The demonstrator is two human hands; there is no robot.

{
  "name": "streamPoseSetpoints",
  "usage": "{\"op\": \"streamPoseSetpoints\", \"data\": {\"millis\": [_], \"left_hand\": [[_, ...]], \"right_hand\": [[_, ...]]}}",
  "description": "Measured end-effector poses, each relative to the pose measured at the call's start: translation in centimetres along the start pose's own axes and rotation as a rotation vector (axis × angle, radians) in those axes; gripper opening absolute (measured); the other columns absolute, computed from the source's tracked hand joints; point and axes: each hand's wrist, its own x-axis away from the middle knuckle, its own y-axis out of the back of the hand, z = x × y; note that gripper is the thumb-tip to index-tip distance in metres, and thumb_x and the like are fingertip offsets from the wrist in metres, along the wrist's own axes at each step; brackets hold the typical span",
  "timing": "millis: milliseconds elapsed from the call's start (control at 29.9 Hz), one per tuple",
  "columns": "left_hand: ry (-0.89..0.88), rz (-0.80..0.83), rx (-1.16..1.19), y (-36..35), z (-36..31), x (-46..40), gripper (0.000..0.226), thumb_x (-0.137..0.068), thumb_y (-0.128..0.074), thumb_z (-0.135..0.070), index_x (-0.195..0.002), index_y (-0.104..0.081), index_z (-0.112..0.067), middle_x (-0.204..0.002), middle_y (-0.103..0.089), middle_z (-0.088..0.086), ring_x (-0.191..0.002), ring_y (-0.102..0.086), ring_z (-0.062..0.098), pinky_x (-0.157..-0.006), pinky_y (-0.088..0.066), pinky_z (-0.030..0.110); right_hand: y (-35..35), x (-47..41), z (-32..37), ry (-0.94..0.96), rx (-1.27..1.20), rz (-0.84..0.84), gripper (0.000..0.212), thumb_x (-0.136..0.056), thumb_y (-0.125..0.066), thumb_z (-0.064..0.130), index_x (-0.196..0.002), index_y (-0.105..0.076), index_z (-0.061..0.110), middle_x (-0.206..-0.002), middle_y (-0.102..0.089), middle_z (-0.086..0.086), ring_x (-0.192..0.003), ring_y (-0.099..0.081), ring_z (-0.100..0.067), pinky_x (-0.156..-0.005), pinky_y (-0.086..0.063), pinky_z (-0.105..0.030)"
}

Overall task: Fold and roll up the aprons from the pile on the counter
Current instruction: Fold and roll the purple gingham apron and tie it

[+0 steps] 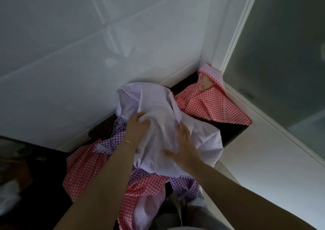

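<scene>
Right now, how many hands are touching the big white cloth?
2. The left hand grips the pale cloth at its upper left; the right hand rests on its middle. The pile may hide more cloth beneath.

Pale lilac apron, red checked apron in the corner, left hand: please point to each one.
pale lilac apron (198,138): head view, its creased right part.
red checked apron (219,106): head view, its flat middle.
left hand (138,126): head view, back of the hand.

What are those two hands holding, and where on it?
The left hand grips a bunched fold near the middle of the pale lilac apron atop the pile. The right hand rests on it, blurred; a grip cannot be told.
</scene>
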Motion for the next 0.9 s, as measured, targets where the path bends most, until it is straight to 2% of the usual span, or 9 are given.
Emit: {"op": "streamPoseSetpoints", "data": {"millis": [67,134,268,435,502,603,703,804,904], "left_hand": [[0.036,-0.029,0.235,0.5,-1.7,0.1,0.030,-0.088,-0.064,-0.015,-0.117,-0.057,-0.015,-0.108,-0.064,0.007,-0.093,-0.061,0.020,-0.082,-0.051,0.032],[0.110,-0.015,0.437,0.9,-3.1,0.3,0.025,-0.088,-0.067,-0.015,-0.111,-0.059,-0.016,-0.109,-0.064,0.011,-0.098,-0.061,0.026,-0.084,-0.054,0.038],[0.033,0.154,0.749,2.4,-4.3,1.2,0.055,-0.090,-0.065,-0.024,-0.138,-0.041,-0.013,-0.109,-0.065,0.009,-0.085,-0.065,0.019,-0.060,-0.054,0.028],[-0.206,0.484,0.131,3.4,-2.5,3.8,0.081,-0.063,-0.072,-0.069,-0.131,-0.049,-0.031,-0.129,-0.059,-0.006,-0.119,-0.055,0.013,-0.104,-0.044,0.038],[-0.239,0.614,-0.039,3.0,-2.0,4.9,0.083,-0.067,-0.073,-0.064,-0.135,-0.050,-0.022,-0.130,-0.058,-0.008,-0.121,-0.053,0.010,-0.104,-0.043,0.032],[-0.299,0.474,-0.010,2.9,-2.9,6.2,0.034,-0.089,-0.064,-0.039,-0.117,-0.063,-0.020,-0.106,-0.067,-0.009,-0.102,-0.062,0.013,-0.084,-0.051,0.026],[-0.214,0.319,0.312,3.3,-4.3,6.4,0.015,-0.095,-0.057,-0.033,-0.105,-0.066,-0.027,-0.104,-0.069,0.005,-0.092,-0.064,0.022,-0.077,-0.054,0.036],[-0.030,0.308,0.632,3.6,-5.8,6.4,0.040,-0.098,-0.052,-0.027,-0.136,-0.050,-0.016,-0.127,-0.059,0.005,-0.108,-0.061,0.022,-0.074,-0.055,0.031],[0.224,0.357,0.711,4.4,-7.7,6.8,0.050,-0.102,-0.038,-0.037,-0.143,-0.039,-0.009,-0.140,-0.046,0.008,-0.130,-0.044,0.029,-0.100,-0.041,0.038]], "right_hand": [[-0.8,0.0,0.1,0.113,0.132,0.068,0.111,-0.070,-0.056,0.074,-0.153,-0.006,0.020,-0.160,0.006,0.002,-0.146,0.002,-0.014,-0.115,-0.012,-0.037],[-1.4,-0.5,0.5,0.091,0.109,-0.026,0.085,-0.078,-0.049,0.066,-0.144,-0.036,0.014,-0.155,-0.027,-0.007,-0.144,-0.021,-0.020,-0.117,-0.022,-0.040],[1.3,-2.1,2.6,-0.344,-0.550,-0.253,0.019,-0.097,-0.049,0.028,-0.104,-0.063,0.017,-0.096,-0.065,0.000,-0.098,-0.061,-0.024,-0.087,-0.046,-0.037],[6.8,-2.5,5.4,-0.316,-0.935,-0.360,0.030,-0.101,-0.043,0.023,-0.125,-0.059,0.015,-0.110,-0.065,0.002,-0.107,-0.060,-0.018,-0.099,-0.046,-0.037],[8.7,-2.2,7.3,-0.308,-1.007,-0.379,0.030,-0.100,-0.043,0.028,-0.122,-0.061,0.017,-0.107,-0.065,0.003,-0.101,-0.060,-0.015,-0.091,-0.049,-0.032],[10.9,-1.5,9.5,-0.281,-1.111,-0.370,0.035,-0.095,-0.047,0.047,-0.119,-0.060,0.025,-0.123,-0.062,0.001,-0.107,-0.057,-0.015,-0.097,-0.045,-0.036],[11.0,0.4,10.5,-0.239,-0.902,-0.531,0.049,-0.094,-0.045,0.054,-0.133,-0.043,0.023,-0.132,-0.048,0.002,-0.115,-0.048,-0.014,-0.101,-0.040,-0.037],[9.0,3.4,10.4,-0.048,-0.574,-0.850,0.039,-0.092,-0.054,0.049,-0.114,-0.047,0.018,-0.111,-0.053,0.002,-0.096,-0.053,-0.009,-0.083,-0.046,-0.030],[6.5,5.7,9.6,-0.025,-0.427,-0.507,0.048,-0.078,-0.070,0.051,-0.109,-0.049,0.021,-0.105,-0.054,0.007,-0.093,-0.054,-0.005,-0.079,-0.044,-0.022]]}}
